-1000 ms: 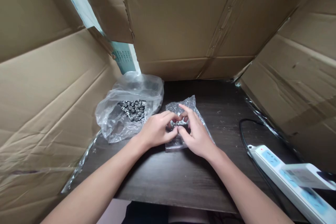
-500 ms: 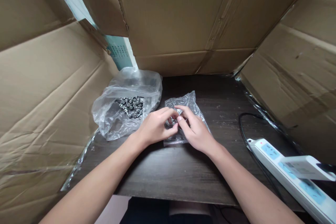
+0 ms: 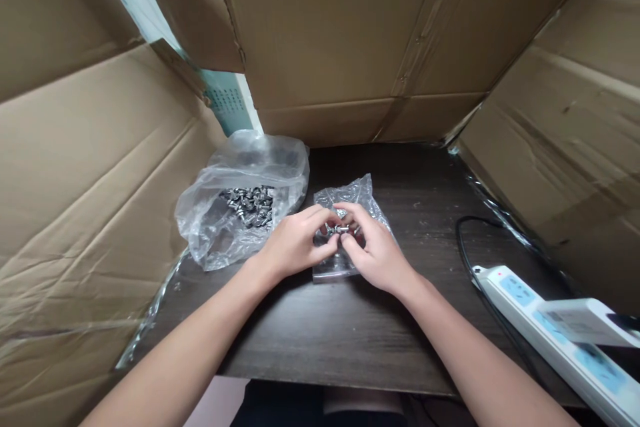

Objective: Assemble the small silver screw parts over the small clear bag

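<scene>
Between my two hands is a small silver metal bolt (image 3: 343, 229), lying sideways above a clear plastic bag (image 3: 370, 197). My left hand (image 3: 300, 240) is closed round the bolt's left end, its fingers curled and its thumb below. From the other side, my right hand (image 3: 377, 248) bends round the bolt, with the thumb tip just beneath the shaft and the fingers curved behind. The exact contact points are partly hidden. To the left stands an open, cloudy plastic bag (image 3: 273, 153) with many similar metal bolts (image 3: 253, 205) inside.
A white power strip (image 3: 523, 290) with a plug-in adapter (image 3: 575, 320) lies at the right, its black cable (image 3: 460, 240) looping beside it. Cardboard walls (image 3: 350, 33) enclose the dark wooden table (image 3: 320, 340) at the left, back and right.
My right thumb and index finger have parted, and the bolt between the hands now shows. My left hand has stayed almost in place.
</scene>
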Tool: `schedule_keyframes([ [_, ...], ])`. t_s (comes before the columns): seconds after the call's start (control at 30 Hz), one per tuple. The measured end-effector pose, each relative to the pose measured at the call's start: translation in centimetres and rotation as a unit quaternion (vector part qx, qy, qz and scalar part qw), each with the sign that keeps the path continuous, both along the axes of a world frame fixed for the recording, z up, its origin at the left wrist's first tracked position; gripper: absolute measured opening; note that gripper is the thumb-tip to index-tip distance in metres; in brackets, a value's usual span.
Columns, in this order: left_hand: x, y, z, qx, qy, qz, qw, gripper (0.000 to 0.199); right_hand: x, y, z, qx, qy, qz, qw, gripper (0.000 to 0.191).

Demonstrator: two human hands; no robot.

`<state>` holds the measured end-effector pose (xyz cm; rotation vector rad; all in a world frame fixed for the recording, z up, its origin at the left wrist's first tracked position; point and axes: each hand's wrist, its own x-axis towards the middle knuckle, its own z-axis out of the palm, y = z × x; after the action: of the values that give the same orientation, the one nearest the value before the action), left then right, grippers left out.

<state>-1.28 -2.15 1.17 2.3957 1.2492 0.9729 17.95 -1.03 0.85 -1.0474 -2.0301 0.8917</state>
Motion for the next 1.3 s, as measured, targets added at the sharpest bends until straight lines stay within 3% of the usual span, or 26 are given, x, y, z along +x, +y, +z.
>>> schedule_keyframes([
  [0.2,0.0,0.0,-0.2,0.005,-0.006,-0.011,1.000,0.015,0.0,0.1,0.2,-0.001,0.019,0.003,1.000,0.027],
  [0.37,-0.1,0.2,-0.1,-0.001,-0.008,-0.007,1.000,0.017,0.2,0.1,0.3,-0.010,0.024,-0.013,1.000,0.019],
  [0.73,1.0,-0.1,0.0,-0.039,-0.131,0.002,0.991,0.017,0.3,0.1,0.6,0.009,0.053,-0.035,0.998,0.021],
  [0.9,0.7,0.1,-0.1,-0.006,-0.111,-0.003,0.994,0.016,0.4,0.1,0.7,0.033,0.028,-0.045,0.998,0.007],
  [1.3,0.2,0.2,-0.3,0.028,-0.066,-0.004,0.997,0.017,0.3,0.1,0.6,0.037,-0.008,-0.038,0.999,0.016],
])
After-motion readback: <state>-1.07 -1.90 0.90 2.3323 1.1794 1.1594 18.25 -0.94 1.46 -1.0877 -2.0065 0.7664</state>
